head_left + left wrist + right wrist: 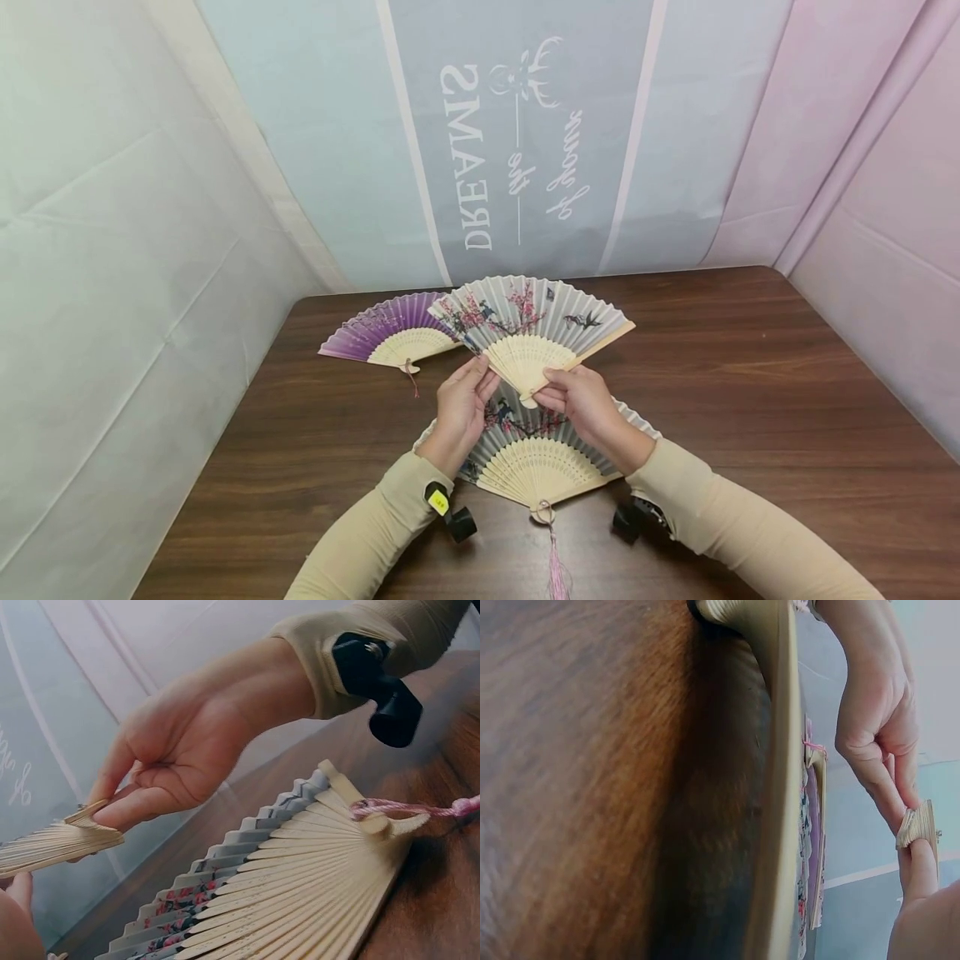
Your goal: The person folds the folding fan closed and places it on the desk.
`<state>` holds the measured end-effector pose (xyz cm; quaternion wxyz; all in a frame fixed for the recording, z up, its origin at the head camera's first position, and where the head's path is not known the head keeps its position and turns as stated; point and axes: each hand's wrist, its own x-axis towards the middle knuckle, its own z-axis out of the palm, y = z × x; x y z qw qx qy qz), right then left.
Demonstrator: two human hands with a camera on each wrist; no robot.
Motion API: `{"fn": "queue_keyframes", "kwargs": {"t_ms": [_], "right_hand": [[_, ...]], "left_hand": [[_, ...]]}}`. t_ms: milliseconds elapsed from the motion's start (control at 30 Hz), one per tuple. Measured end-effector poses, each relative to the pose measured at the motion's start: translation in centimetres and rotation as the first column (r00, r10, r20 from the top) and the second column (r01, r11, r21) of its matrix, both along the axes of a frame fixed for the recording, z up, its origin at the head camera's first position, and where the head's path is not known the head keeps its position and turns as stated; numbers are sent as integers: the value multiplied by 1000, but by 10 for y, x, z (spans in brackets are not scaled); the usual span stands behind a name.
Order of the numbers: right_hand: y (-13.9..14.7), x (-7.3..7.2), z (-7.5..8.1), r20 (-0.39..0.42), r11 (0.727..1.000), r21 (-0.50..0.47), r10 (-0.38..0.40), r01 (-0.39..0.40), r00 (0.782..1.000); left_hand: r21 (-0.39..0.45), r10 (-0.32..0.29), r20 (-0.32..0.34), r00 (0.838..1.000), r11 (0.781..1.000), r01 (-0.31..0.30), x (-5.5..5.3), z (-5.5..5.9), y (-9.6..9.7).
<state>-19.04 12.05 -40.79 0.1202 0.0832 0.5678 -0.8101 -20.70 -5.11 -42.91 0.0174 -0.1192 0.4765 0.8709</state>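
Both hands hold a folding fan (528,304) spread open above the table, its pale grey pleats printed with pink blossoms and dark birds. My left hand (459,410) pinches its left edge stick. My right hand (592,404) pinches the right side of the ribs near the pivot, thumb on top. In the left wrist view the right hand (187,742) grips the ribs of the held fan (56,847). Below them a second spread fan (543,467) with a matching print lies on the table, partly hidden by the hands, its pink tassel (555,567) towards me.
A purple folding fan (397,329) lies spread at the back left of the brown wooden table (750,400), its right end overlapped by the held fan in the head view. A printed cloth backdrop (525,167) hangs behind the table, with pale cloth walls on both sides.
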Motion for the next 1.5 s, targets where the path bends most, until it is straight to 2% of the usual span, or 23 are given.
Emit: {"fn": "queue_keyframes", "kwargs": {"t_ms": [167,300,700,1100,1500], "right_hand": [[-1,0,2,-8,1000,3,6,-6,1000],[-2,0,3,1,1000,1,1,-1,1000],[-2,0,1,8,1000,14,-11,11,1000],[-2,0,1,7,999,8,-47,47,999],[-2,-1,0,27,999,-4,-47,47,999]], "left_hand": [[4,58,-3,998,998,-58,0,0,3],[11,82,3,997,997,-82,0,-1,5],[-25,40,11,999,999,-40,0,2,5],[-21,44,20,999,999,-44,0,8,5],[-33,32,20,999,999,-31,0,5,4]]}}
